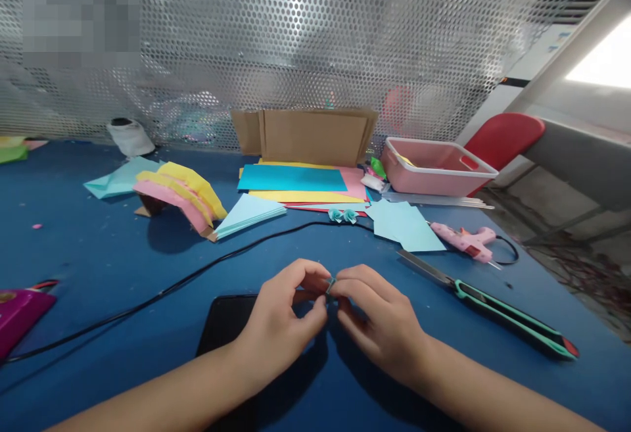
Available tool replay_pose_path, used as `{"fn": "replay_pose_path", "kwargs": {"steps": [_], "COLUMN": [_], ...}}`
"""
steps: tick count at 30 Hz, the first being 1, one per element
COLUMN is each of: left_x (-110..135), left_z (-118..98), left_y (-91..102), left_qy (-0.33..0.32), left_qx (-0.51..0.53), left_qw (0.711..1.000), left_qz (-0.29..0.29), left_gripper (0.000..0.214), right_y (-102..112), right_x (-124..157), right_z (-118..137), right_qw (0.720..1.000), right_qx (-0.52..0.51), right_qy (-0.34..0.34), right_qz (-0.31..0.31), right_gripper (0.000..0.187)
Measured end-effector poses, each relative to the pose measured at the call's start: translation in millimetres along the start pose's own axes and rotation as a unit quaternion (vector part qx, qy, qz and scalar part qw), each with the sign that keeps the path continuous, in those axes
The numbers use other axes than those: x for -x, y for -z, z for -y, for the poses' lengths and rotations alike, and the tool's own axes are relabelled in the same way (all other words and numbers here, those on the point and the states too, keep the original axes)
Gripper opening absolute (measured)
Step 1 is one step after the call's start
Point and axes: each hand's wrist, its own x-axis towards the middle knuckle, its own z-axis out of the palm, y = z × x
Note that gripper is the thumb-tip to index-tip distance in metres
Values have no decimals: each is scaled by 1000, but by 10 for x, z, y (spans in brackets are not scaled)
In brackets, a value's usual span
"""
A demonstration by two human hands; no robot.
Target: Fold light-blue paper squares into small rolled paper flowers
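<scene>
My left hand and my right hand meet over the blue table, fingertips pinched together on a tiny light-blue paper piece. Most of that piece is hidden by my fingers. Under my left hand lies a black phone. Two small light-blue paper rolls sit farther back, near a stack of coloured paper sheets.
A black cable crosses the table. Green-handled scissors and a pink glue gun lie to the right, next to a light-blue cut sheet. Behind stand a pink tray, cardboard and folded paper fans.
</scene>
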Motion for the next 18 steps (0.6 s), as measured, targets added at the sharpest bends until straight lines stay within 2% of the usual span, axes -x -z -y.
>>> {"fn": "replay_pose_path", "kwargs": {"steps": [5, 16, 18], "left_x": [-17, -35, -24], "left_z": [5, 0, -10], "left_y": [17, 40, 37], "left_qy": [-8, 11, 9], "left_qx": [14, 12, 16], "left_qw": [1000, 1000, 1000], "left_qz": [3, 3, 6], "left_gripper": [15, 16, 16], "right_y": [29, 54, 47], "right_x": [-54, -71, -57], "right_z": [-4, -47, -50], "right_qw": [998, 999, 998], "right_qx": [-58, -38, -35], "right_qy": [-11, -13, -36], "right_qz": [-1, 18, 23], "right_gripper": [26, 15, 13]}}
